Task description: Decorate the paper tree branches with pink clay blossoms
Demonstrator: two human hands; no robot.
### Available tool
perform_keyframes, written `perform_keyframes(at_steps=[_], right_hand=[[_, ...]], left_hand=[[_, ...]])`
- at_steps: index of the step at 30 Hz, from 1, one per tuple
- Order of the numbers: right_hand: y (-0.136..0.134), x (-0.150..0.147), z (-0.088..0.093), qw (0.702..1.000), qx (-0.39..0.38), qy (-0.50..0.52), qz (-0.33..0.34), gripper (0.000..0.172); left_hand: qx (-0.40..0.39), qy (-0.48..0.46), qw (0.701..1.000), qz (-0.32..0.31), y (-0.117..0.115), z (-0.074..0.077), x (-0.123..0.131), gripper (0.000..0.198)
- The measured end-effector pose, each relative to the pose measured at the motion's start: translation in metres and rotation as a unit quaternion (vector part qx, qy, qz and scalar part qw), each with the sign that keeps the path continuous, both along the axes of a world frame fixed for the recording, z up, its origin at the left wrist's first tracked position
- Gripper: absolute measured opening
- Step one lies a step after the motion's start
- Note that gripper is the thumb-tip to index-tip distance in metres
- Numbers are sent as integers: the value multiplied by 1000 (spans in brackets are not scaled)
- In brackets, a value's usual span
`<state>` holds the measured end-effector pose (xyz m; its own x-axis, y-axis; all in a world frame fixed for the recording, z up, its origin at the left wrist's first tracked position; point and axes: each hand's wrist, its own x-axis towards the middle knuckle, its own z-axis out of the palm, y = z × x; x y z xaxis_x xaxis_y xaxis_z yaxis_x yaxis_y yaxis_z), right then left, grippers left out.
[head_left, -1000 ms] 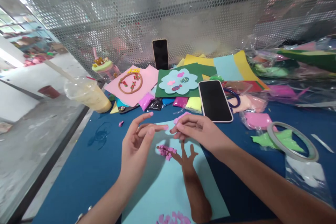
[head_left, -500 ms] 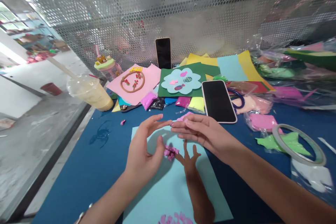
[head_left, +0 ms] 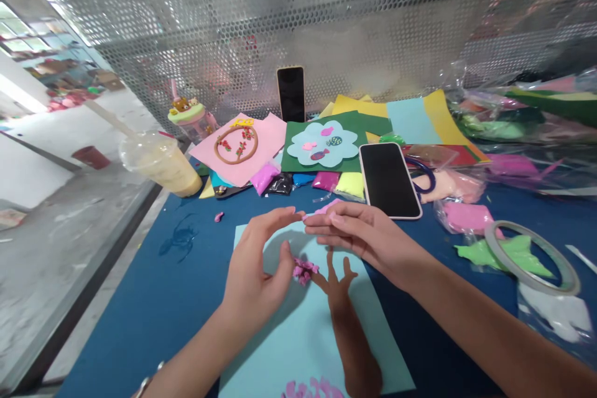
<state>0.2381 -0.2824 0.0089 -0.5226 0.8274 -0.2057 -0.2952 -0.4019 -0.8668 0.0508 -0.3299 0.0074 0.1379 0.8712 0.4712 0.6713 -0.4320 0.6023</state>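
Observation:
A light blue sheet (head_left: 298, 336) lies before me, bearing a brown clay tree (head_left: 351, 323) with bare branches. Small pink clay bits (head_left: 305, 270) cluster at its left branch tip, and more pink pieces (head_left: 311, 388) sit at the sheet's near edge. My right hand (head_left: 359, 233) is closed over a lump of pink clay (head_left: 329, 206), partly hidden behind its fingers. My left hand (head_left: 259, 261) arches above the sheet, thumb and fingers apart. Its forefinger tip meets the clay's end beside the right fingertips.
Behind the sheet lie a phone (head_left: 390, 180), clay packets (head_left: 326, 181) and a green card (head_left: 321, 146) with a cloud shape. A drink cup (head_left: 161, 165) stands at left. Tape roll (head_left: 532, 257) and bagged clay are at right. A second phone (head_left: 291, 94) leans on the perforated metal panel (head_left: 364, 31).
My left forefinger has bent slightly at the pink clay, and its fingertips have shifted a little. Otherwise both hands stay almost in place.

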Motion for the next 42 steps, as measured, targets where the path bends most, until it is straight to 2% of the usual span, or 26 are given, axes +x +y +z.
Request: perform_keyframes(at_steps=[6, 10, 17, 22, 30, 33, 37, 42], right_hand=[[1, -1, 1, 1000, 6, -9, 0, 24], [1, 0, 2, 1000, 10, -16, -3, 21], [3, -4, 1, 998, -10, -48, -35, 16], [4, -6, -1, 997, 2, -67, -23, 5], [3, -6, -5, 992, 11, -115, -47, 9], [3, -6, -7, 986, 53, -142, -63, 6], [-1, -6, -6, 967, 162, -174, -94, 13], [-3, -3, -3, 944, 225, -209, -122, 15]], left_hand=[[4, 2, 1000, -2, 0, 0, 0, 43], [-5, -8, 1000, -2, -2, 2, 1, 42], [-37, -98, 994, -31, -5, 1, 3, 40], [-76, -144, 986, -47, -7, 1, 4, 39], [-106, -169, 977, -77, -8, 1, 4, 43], [-112, -166, 976, -82, -8, 1, 3, 40], [-109, -142, 979, -94, -9, 4, 5, 40], [-55, -68, 992, -86, -9, 4, 8, 53]])
